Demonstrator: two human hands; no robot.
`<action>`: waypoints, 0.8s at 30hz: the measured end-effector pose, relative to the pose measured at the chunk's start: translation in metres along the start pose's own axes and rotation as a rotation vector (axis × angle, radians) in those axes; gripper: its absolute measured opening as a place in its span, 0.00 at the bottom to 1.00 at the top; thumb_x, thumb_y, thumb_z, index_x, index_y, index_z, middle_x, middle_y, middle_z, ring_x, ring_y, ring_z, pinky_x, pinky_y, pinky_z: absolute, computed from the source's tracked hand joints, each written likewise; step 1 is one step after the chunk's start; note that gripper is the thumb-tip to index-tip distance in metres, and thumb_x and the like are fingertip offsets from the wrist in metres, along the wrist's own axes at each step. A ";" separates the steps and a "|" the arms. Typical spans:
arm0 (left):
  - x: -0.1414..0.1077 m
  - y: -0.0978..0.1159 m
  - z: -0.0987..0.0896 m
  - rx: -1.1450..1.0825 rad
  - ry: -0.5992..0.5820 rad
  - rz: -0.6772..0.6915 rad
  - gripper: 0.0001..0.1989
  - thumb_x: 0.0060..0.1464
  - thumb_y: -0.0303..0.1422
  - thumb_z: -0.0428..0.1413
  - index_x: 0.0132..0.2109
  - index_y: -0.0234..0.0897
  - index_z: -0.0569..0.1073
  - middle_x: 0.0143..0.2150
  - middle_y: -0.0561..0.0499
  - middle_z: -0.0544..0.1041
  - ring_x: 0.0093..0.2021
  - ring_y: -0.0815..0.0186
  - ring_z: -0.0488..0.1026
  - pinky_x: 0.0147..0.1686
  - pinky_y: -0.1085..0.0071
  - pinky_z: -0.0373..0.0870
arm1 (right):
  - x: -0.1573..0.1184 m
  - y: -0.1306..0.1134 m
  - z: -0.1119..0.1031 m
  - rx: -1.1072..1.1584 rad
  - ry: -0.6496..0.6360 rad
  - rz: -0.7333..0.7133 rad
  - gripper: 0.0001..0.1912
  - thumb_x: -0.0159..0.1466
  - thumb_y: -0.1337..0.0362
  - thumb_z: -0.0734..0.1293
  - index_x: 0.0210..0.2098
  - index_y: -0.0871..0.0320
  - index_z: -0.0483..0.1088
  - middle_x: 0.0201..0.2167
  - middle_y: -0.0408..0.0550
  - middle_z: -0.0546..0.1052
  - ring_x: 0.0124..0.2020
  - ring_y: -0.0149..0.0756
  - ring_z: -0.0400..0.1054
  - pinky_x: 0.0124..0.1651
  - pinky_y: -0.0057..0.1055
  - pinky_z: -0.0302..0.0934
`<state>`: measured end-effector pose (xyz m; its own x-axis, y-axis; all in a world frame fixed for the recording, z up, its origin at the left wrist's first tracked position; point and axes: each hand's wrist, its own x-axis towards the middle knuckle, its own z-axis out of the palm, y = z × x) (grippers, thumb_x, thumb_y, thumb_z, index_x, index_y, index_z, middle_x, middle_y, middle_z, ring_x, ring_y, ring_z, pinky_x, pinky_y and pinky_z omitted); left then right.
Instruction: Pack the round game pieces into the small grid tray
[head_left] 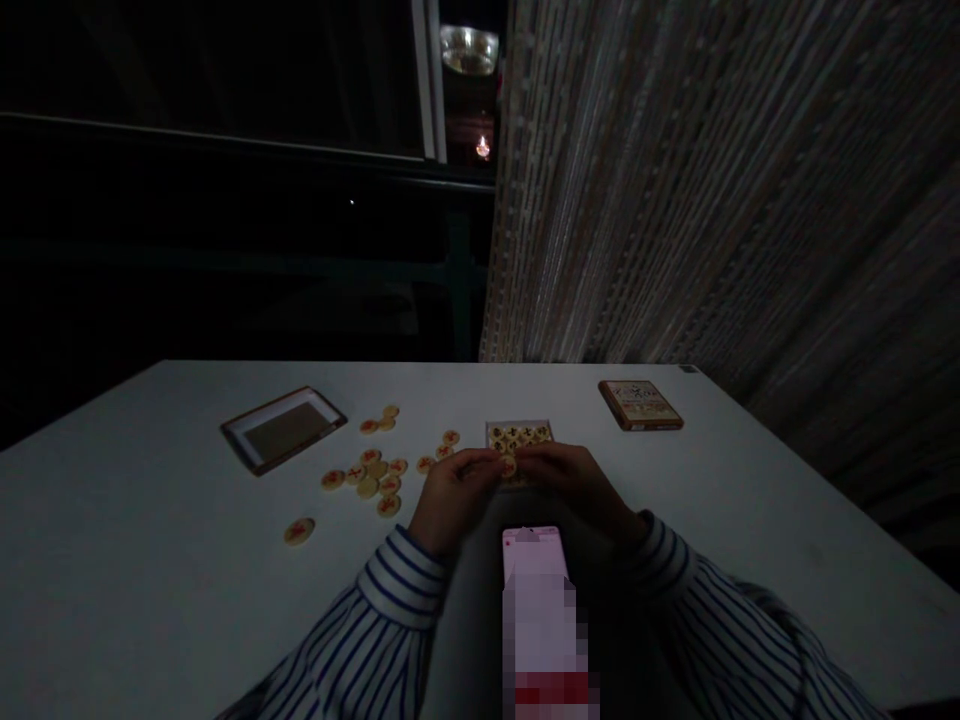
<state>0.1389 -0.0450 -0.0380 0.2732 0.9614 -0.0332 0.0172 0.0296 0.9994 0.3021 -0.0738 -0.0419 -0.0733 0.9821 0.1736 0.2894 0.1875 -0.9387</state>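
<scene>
Between the fingertips of both my hands is a round Chinese chess piece (pixel 509 466) with a red mark. My left hand (pixel 456 495) pinches it from the left, and the fingers of my right hand (pixel 581 490) close on it from the right. Right under them lies a shallow tray (pixel 550 427) holding rows of pieces with black characters. My hands hide its near part. Loose pieces with red characters (pixel 389 485) are scattered left of my left hand, some of them blank side up. One piece (pixel 299 531) lies apart, nearer to me.
On the white table (pixel 187 560), an open box lid (pixel 282 430) lies at the back left. A printed flat box (pixel 641 405) sits at the back right. A lit phone (pixel 534 560) is below my hands. A string curtain (pixel 600 200) hangs behind the table. The room is dark.
</scene>
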 end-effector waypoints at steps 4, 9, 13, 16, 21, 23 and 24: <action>0.000 -0.009 0.002 -0.092 0.015 -0.023 0.12 0.38 0.34 0.61 0.31 0.32 0.74 0.28 0.49 0.77 0.30 0.68 0.73 0.32 0.73 0.69 | -0.005 0.011 0.003 -0.015 0.001 -0.055 0.12 0.55 0.58 0.65 0.37 0.57 0.72 0.33 0.46 0.76 0.34 0.33 0.70 0.37 0.31 0.65; -0.001 -0.013 0.004 -0.100 0.026 -0.028 0.11 0.39 0.35 0.60 0.32 0.33 0.75 0.29 0.49 0.78 0.31 0.68 0.74 0.34 0.73 0.69 | -0.007 0.016 0.003 -0.004 0.006 -0.117 0.11 0.56 0.60 0.65 0.37 0.56 0.71 0.33 0.45 0.77 0.34 0.33 0.71 0.37 0.31 0.66; -0.003 -0.014 0.005 -0.118 0.024 -0.033 0.10 0.40 0.36 0.59 0.30 0.34 0.75 0.29 0.49 0.78 0.31 0.66 0.74 0.34 0.72 0.70 | -0.007 0.015 0.002 -0.009 0.018 -0.115 0.10 0.56 0.61 0.65 0.37 0.57 0.71 0.33 0.46 0.76 0.34 0.33 0.71 0.37 0.30 0.66; -0.003 -0.016 0.006 -0.171 0.029 -0.061 0.12 0.39 0.37 0.60 0.31 0.33 0.75 0.29 0.48 0.78 0.30 0.66 0.74 0.33 0.72 0.70 | -0.007 0.015 0.002 -0.010 0.026 -0.132 0.09 0.56 0.61 0.65 0.36 0.57 0.71 0.33 0.45 0.76 0.34 0.32 0.71 0.37 0.30 0.66; -0.003 -0.019 0.007 -0.298 0.039 -0.121 0.16 0.37 0.35 0.62 0.35 0.31 0.73 0.30 0.47 0.78 0.31 0.66 0.74 0.34 0.70 0.71 | -0.008 0.018 0.003 -0.013 0.051 -0.148 0.10 0.56 0.61 0.65 0.37 0.57 0.70 0.34 0.46 0.76 0.35 0.33 0.71 0.37 0.31 0.67; -0.003 -0.018 0.007 -0.323 0.034 -0.135 0.18 0.37 0.34 0.62 0.38 0.31 0.73 0.32 0.47 0.78 0.31 0.67 0.74 0.35 0.71 0.70 | -0.008 0.020 0.003 -0.005 0.046 -0.158 0.11 0.56 0.61 0.65 0.38 0.56 0.70 0.35 0.47 0.76 0.36 0.33 0.71 0.38 0.31 0.67; -0.003 -0.018 0.007 -0.326 0.028 -0.135 0.19 0.37 0.34 0.62 0.39 0.31 0.72 0.32 0.47 0.78 0.31 0.67 0.74 0.35 0.71 0.70 | -0.008 0.021 0.003 0.000 0.047 -0.165 0.11 0.56 0.61 0.65 0.39 0.56 0.70 0.35 0.47 0.76 0.36 0.33 0.71 0.39 0.32 0.67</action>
<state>0.1449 -0.0507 -0.0557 0.2627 0.9498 -0.1697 -0.2578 0.2386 0.9363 0.3054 -0.0780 -0.0639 -0.0755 0.9376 0.3394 0.2774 0.3467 -0.8960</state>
